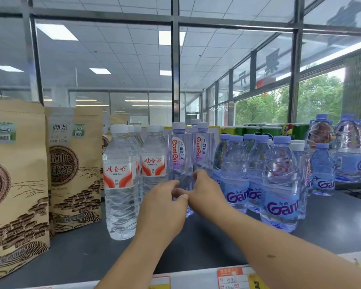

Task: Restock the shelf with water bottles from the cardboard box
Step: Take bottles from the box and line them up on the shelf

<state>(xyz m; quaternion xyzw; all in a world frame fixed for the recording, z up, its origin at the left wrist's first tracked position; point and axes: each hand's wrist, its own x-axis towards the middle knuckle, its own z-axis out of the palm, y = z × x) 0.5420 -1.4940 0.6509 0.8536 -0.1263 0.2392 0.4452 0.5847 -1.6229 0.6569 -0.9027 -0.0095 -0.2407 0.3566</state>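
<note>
I saw the dark shelf deck point(92, 253) running left to right, with brown tea pouches point(75, 163) standing at the far left and a block of squat blue-labelled bottles point(279, 184) at the right. Between them stood white-capped bottles point(120, 184) and, just right of those, the slim lavender-capped bottle point(179, 151) I took to be the one being placed, upright in the middle of the shelf with its twin point(202, 151) just beside it on the right. The cardboard box was out of view.

The left hand point(165, 207) and right hand point(206, 192) both met at that bottle's lower body, fingers curled round it from either side, thumbs nearly touching on the near face.

I judged it full, so fairly heavy for its width, and tall enough to tip easily (a narrow base among close neighbours). The thin ribbed plastic would give under a hard squeeze and looked smooth, so I reckoned the low, two-sided hold was the right one; the cap point(178, 125) would offer poor control.
</note>
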